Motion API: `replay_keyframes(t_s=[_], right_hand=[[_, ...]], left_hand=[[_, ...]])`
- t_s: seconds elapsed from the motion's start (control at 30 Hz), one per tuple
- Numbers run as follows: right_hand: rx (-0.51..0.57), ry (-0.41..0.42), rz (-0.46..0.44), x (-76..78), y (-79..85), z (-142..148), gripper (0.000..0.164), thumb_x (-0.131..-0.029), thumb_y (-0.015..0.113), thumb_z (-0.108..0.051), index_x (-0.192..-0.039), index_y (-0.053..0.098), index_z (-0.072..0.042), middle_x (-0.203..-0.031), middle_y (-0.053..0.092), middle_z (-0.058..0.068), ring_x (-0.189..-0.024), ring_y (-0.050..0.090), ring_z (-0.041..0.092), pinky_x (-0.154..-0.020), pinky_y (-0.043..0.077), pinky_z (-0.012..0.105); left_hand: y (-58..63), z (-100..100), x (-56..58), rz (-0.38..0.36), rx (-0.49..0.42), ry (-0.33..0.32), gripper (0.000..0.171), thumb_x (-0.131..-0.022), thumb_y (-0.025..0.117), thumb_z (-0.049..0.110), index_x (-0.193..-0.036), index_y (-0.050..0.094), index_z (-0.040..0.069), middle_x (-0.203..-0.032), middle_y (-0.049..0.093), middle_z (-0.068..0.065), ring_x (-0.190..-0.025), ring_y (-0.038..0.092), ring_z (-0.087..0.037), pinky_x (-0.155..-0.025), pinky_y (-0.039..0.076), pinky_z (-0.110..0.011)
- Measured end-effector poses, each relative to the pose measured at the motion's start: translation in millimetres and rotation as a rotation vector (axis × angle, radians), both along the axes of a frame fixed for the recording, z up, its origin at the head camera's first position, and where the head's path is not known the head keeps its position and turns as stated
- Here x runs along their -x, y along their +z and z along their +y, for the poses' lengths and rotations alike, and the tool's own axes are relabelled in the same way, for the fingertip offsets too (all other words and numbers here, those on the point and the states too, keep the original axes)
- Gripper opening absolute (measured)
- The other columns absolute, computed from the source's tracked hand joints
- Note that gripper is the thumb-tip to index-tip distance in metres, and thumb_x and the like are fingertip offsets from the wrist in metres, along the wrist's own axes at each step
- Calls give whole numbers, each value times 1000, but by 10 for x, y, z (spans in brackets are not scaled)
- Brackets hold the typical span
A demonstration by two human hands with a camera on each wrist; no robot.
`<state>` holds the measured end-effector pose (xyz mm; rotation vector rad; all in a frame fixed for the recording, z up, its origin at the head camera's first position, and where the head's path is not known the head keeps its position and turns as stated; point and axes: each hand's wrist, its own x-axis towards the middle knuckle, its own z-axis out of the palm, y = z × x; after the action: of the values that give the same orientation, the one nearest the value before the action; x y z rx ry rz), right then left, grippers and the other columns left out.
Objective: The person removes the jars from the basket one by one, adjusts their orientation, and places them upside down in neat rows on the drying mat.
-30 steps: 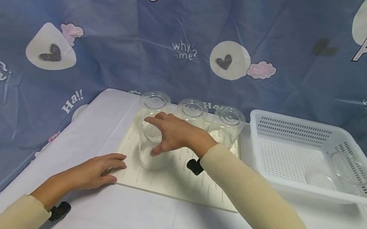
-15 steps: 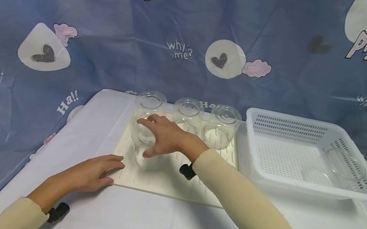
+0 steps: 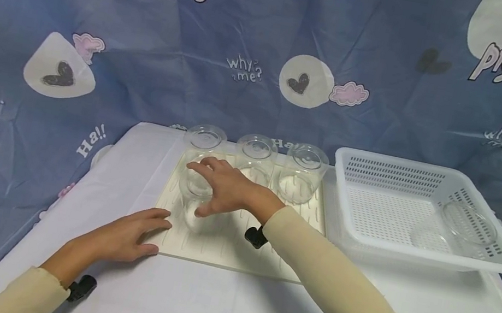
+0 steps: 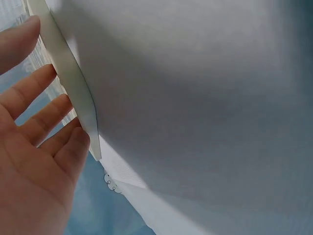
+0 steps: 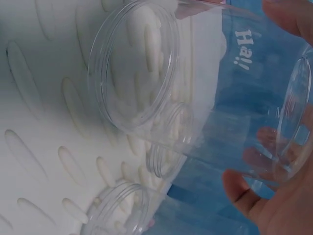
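My right hand [image 3: 225, 188] spans a clear plastic jar [image 3: 195, 216] from above, thumb on the near side and fingers round the far side. That jar [image 5: 210, 93] is upside down, its ringed mouth toward the cream ridged mat [image 3: 234, 253]; whether the rim touches it, I cannot tell. Behind it stand three similar inverted jars: a left jar [image 3: 205, 140], a middle jar [image 3: 256, 152] and a right jar [image 3: 301, 179]. With fingers relaxed, my left hand [image 3: 128, 235] rests at the mat's left front corner, fingertips touching the mat's edge [image 4: 73, 81].
A white perforated basket [image 3: 340, 204] stands right of the mat, and another clear jar [image 3: 465, 228] lies on its side within. White cloth [image 3: 187, 301] covers the table. A blue printed curtain [image 3: 184, 79] hangs behind.
The head view has shifted slightly. My right hand and the jar under it have gone a little left relative to the back jars. My left hand stays at the mat's edge.
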<state>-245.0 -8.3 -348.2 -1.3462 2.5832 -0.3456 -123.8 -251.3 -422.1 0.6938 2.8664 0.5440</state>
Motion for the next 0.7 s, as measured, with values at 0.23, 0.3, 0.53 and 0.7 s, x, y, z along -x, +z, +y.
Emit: replay_keyframes(t_s=[0.23, 0.3, 0.53, 0.7], right_hand=[[1, 6, -14, -9, 28, -3, 97, -80, 78, -46, -158, 24, -26, -158, 30, 6, -147, 33, 28, -114, 40, 49], [0, -1, -15, -13, 29, 6, 98, -80, 77, -47, -159, 22, -26, -161, 26, 7, -150, 28, 28, -117, 36, 52], [99, 10, 69, -81, 84, 171, 100, -83, 70, -57, -160, 15, -25, -167, 16, 7, -155, 15, 27, -120, 26, 60], [147, 55, 148, -264, 258, 541, 90, -87, 69, -51, -158, 22, -22, -165, 20, 10, -153, 21, 31, -119, 27, 62]], left_hand=[[-8, 7, 13, -9, -9, 16, 47, -86, 75, 19, -129, 62, 6, -146, 50, -21, -134, 49, -44, -106, 45, -59], [-5, 12, 20, -10, -8, 15, 47, -86, 75, 19, -129, 62, 5, -146, 50, -21, -134, 49, -44, -106, 45, -59], [-6, 35, 38, -6, -11, 15, 46, -86, 75, 20, -128, 62, 6, -145, 51, -22, -133, 50, -45, -105, 45, -59], [-21, 46, 0, -7, -18, 35, 47, -84, 77, 20, -127, 64, 7, -144, 52, -22, -132, 50, -45, -105, 45, -60]])
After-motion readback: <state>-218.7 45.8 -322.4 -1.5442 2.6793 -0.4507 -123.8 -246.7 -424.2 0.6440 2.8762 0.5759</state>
